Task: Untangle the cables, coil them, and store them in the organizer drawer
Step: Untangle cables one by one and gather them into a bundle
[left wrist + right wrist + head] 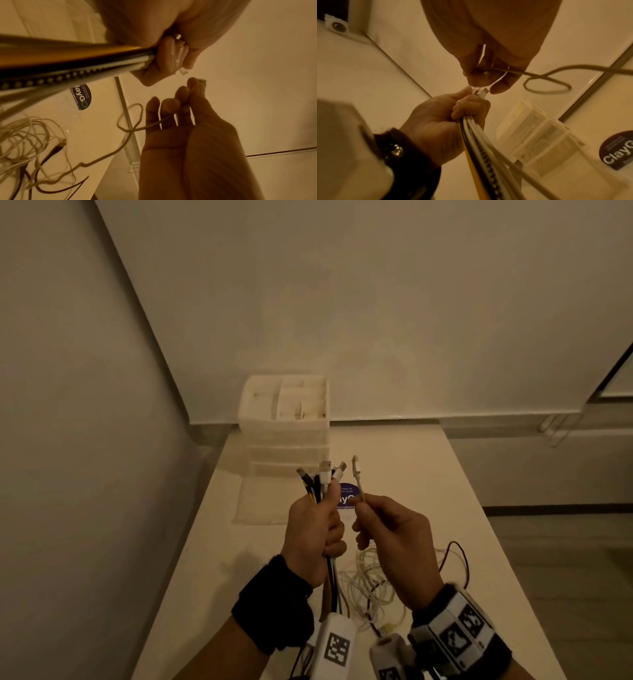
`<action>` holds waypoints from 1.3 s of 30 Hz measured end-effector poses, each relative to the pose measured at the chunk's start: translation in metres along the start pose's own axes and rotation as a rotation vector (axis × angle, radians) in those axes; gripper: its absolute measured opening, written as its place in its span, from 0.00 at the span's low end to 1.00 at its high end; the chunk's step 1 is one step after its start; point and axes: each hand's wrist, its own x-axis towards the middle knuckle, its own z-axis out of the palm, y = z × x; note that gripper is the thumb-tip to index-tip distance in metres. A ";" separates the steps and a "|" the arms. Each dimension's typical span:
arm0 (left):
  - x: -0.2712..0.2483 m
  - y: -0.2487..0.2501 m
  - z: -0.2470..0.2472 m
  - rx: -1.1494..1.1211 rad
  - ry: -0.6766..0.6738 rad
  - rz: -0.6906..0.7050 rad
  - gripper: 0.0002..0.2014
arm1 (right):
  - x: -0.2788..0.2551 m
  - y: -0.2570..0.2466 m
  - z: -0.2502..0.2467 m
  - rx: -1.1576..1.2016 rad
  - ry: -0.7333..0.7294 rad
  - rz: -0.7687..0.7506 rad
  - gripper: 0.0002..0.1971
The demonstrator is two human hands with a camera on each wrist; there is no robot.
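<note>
Cables: we grip a bunch in our left hand, plugs sticking up above the fist. Our right hand, just beside it, pinches one white cable w/ thumb & fingers. Organizer sits beyond both hands, bottom drawer pulled out.

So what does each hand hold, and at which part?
The left hand grips a bundle of cables just below their plugs. The right hand pinches one thin white cable shortly below its connector.

Gripped cables: black, white and yellow, bunched upright, plugs fanned at top.
Single cable: pale, thin, plug up.
Loose cables: white and dark tangle on tabletop.
Organizer: translucent white; bottom drawer pulled out.
</note>
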 end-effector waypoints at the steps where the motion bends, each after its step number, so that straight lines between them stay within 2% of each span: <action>1: 0.001 0.000 0.002 -0.018 -0.013 -0.005 0.20 | 0.002 0.001 0.001 -0.038 0.006 0.000 0.09; 5: 0.004 0.003 0.005 -0.115 -0.069 -0.106 0.16 | 0.010 0.010 0.004 -0.257 0.032 -0.093 0.09; 9: 0.008 0.001 0.010 0.085 -0.037 -0.010 0.18 | 0.013 0.011 0.004 -0.629 -0.019 -0.363 0.08; 11: 0.009 -0.001 0.012 0.139 -0.009 0.012 0.19 | 0.013 0.014 0.002 -0.752 -0.067 -0.414 0.07; 13: 0.010 -0.003 0.011 0.142 0.012 0.025 0.18 | 0.012 0.018 0.000 -0.790 -0.089 -0.425 0.11; 17: 0.015 0.003 0.003 0.066 0.094 0.095 0.16 | 0.003 0.023 -0.006 -0.713 -0.146 -0.357 0.15; 21: 0.018 0.025 -0.015 -0.041 0.181 0.270 0.16 | -0.004 0.044 -0.030 -0.405 -0.280 -0.052 0.09; 23: 0.019 0.039 -0.027 -0.134 0.204 0.338 0.14 | -0.002 0.061 -0.045 -0.408 -0.319 0.023 0.09; 25: 0.017 0.050 -0.034 -0.179 0.183 0.379 0.15 | 0.005 0.072 -0.055 -0.448 -0.370 0.024 0.09; 29: 0.011 0.061 -0.035 -0.164 0.109 0.432 0.25 | 0.023 0.079 -0.054 -0.563 -0.489 -0.066 0.05; 33: 0.006 0.074 -0.041 -0.170 0.053 0.506 0.26 | 0.024 0.078 -0.050 -0.460 -0.547 0.071 0.08; 39: 0.002 0.102 -0.065 -0.207 0.078 0.587 0.23 | 0.004 0.097 -0.056 -0.466 -0.509 0.177 0.14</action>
